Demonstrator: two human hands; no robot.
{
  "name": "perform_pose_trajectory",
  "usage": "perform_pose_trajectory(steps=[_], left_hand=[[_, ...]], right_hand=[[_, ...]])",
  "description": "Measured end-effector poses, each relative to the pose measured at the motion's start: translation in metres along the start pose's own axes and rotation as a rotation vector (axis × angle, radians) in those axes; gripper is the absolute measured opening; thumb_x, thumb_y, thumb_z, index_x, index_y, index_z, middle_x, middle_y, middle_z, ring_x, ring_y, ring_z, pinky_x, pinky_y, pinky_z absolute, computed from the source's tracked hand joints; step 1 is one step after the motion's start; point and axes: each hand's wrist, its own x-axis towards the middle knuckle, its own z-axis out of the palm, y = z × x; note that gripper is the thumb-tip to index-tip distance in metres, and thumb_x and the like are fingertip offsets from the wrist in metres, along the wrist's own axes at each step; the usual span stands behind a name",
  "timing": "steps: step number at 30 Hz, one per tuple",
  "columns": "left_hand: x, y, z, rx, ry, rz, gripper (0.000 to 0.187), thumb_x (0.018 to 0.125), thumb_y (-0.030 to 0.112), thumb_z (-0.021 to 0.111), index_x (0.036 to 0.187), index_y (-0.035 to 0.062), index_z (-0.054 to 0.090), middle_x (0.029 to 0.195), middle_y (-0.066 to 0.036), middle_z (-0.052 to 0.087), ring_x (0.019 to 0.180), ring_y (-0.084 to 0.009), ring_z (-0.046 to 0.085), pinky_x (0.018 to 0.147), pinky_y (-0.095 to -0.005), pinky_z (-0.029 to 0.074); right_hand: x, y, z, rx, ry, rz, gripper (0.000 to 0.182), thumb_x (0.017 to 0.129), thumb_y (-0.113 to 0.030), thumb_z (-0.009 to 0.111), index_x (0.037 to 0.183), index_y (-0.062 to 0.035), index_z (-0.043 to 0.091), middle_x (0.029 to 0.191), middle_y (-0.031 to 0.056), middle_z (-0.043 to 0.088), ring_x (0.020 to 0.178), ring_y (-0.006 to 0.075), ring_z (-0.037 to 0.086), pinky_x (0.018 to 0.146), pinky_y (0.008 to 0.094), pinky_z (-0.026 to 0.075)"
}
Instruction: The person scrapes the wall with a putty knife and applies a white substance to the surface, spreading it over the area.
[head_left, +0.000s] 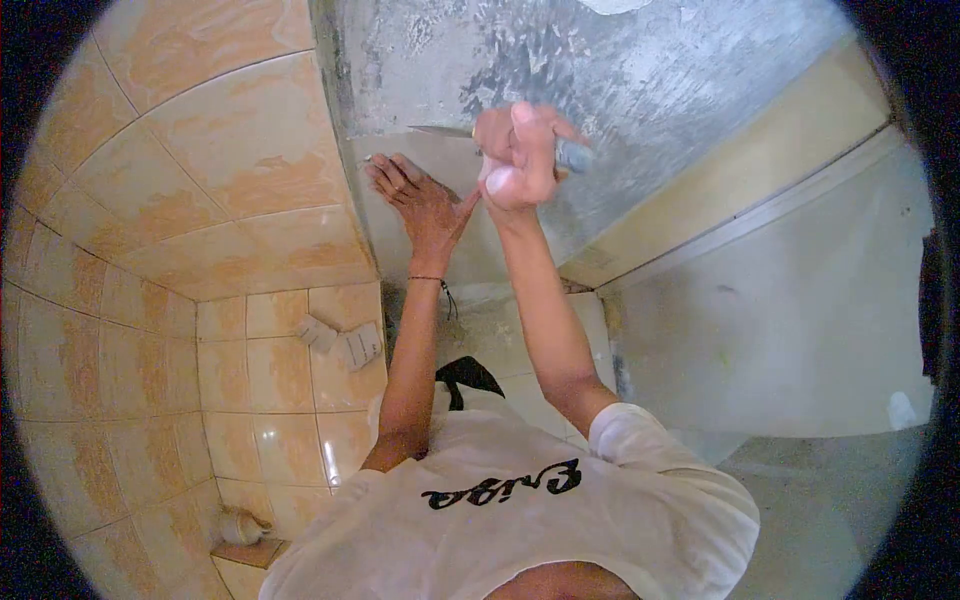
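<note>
My right hand (518,160) is closed round a hand tool with a thin, dark, pointed-looking blade (440,131) that sticks out to the left. The tool's pale blue-grey handle end (574,158) shows blurred on the far side of the fist. The blade lies close over a grey, patchy cement surface (640,90). To the left and a little lower, my left hand (425,205) rests against the smoother grey area by the tile edge. Its fingers point up and left, with the thumb spread toward my right wrist. A dark cord bracelet circles the left wrist.
Orange-and-cream wall tiles (220,150) border the grey surface on the left. Two small pale pieces (358,345) lie on the tiles below. At lower left a whitish round object (242,525) sits on a small ledge. A cream frame (740,160) and a grey panel (770,320) stand on the right.
</note>
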Motion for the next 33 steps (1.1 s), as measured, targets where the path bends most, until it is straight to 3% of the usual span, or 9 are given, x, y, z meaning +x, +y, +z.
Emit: perform_pose_trajectory(steps=[3,6,8,10,13,15,23,25,33], left_hand=[[0.004,0.002,-0.002,-0.026,-0.004,-0.008,0.142,0.071,0.077,0.069,0.150,-0.0174,-0.001,0.157,-0.041,-0.003,0.147,-0.0565,-0.007,0.119,-0.0657,0.000],[0.004,-0.001,-0.003,-0.049,-0.008,-0.010,0.142,0.071,0.076,0.070,0.150,-0.0166,-0.002,0.157,-0.041,-0.003,0.147,-0.0574,-0.007,0.119,-0.0658,0.000],[-0.001,-0.001,-0.001,-0.043,0.006,0.011,0.141,0.071,0.076,0.071,0.150,-0.0160,-0.002,0.157,-0.041,-0.002,0.147,-0.0575,-0.007,0.119,-0.0658,0.000],[0.002,0.001,-0.003,-0.035,0.022,0.014,0.141,0.071,0.076,0.071,0.151,-0.0150,-0.002,0.158,-0.040,-0.002,0.147,-0.0573,-0.007,0.119,-0.0657,0.000],[0.002,0.001,-0.007,-0.085,-0.010,0.002,0.141,0.071,0.075,0.072,0.151,-0.0145,-0.002,0.158,-0.040,-0.003,0.147,-0.0571,-0.008,0.119,-0.0656,0.000],[0.002,-0.001,-0.003,-0.076,0.001,-0.010,0.140,0.071,0.074,0.072,0.151,-0.0144,0.000,0.158,-0.040,-0.004,0.147,-0.0570,-0.008,0.119,-0.0654,-0.001],[-0.001,-0.003,0.000,-0.056,-0.035,-0.042,0.139,0.071,0.072,0.073,0.153,-0.0124,-0.001,0.160,-0.038,-0.004,0.148,-0.0547,-0.009,0.120,-0.0645,-0.001],[-0.004,-0.006,0.003,-0.113,0.015,0.017,0.140,0.072,0.072,0.071,0.154,-0.0120,-0.004,0.160,-0.037,-0.006,0.149,-0.0541,-0.010,0.120,-0.0644,-0.002],[-0.004,-0.005,0.006,-0.017,-0.026,-0.019,0.140,0.073,0.072,0.070,0.153,-0.0130,-0.006,0.160,-0.038,-0.008,0.148,-0.0551,-0.011,0.119,-0.0646,-0.004]], right_hand=[[-0.003,-0.012,0.008,0.151,0.112,-0.121,0.033,0.090,-0.016,0.052,0.066,-0.0147,0.029,0.053,-0.0038,0.021,0.044,0.0107,0.019,0.045,0.0328,0.016],[0.002,-0.022,0.010,0.058,-0.115,-0.214,0.033,0.088,-0.014,0.055,0.065,-0.0146,0.031,0.051,-0.0039,0.021,0.042,0.0101,0.020,0.045,0.0314,0.016],[0.001,-0.011,0.012,0.030,0.044,-0.011,0.028,0.087,-0.013,0.054,0.068,-0.0132,0.035,0.050,-0.0034,0.021,0.042,0.0098,0.020,0.045,0.0303,0.017],[0.000,-0.014,0.013,-0.013,0.113,-0.120,0.029,0.088,-0.011,0.054,0.066,-0.0129,0.034,0.049,-0.0031,0.023,0.040,0.0099,0.020,0.043,0.0304,0.018],[0.004,-0.022,0.009,0.258,-0.080,-0.167,0.034,0.089,-0.012,0.055,0.064,-0.0139,0.031,0.049,-0.0036,0.023,0.039,0.0098,0.020,0.041,0.0314,0.018],[0.005,-0.010,0.010,0.011,-0.019,-0.098,0.034,0.090,-0.014,0.054,0.064,-0.0146,0.032,0.049,-0.0045,0.022,0.039,0.0107,0.019,0.040,0.0325,0.018],[-0.006,-0.007,0.009,0.199,-0.133,-0.070,0.029,0.092,-0.018,0.051,0.068,-0.0151,0.033,0.056,-0.0041,0.020,0.047,0.0112,0.021,0.049,0.0321,0.023],[-0.009,0.025,0.000,-0.107,-0.086,-0.008,0.028,0.093,-0.017,0.049,0.070,-0.0142,0.034,0.056,-0.0033,0.017,0.047,0.0124,0.020,0.050,0.0319,0.022],[-0.003,-0.012,0.013,-0.092,-0.155,-0.224,0.036,0.089,-0.005,0.051,0.063,-0.0110,0.028,0.050,-0.0003,0.031,0.042,0.0126,0.024,0.041,0.0330,0.019]])
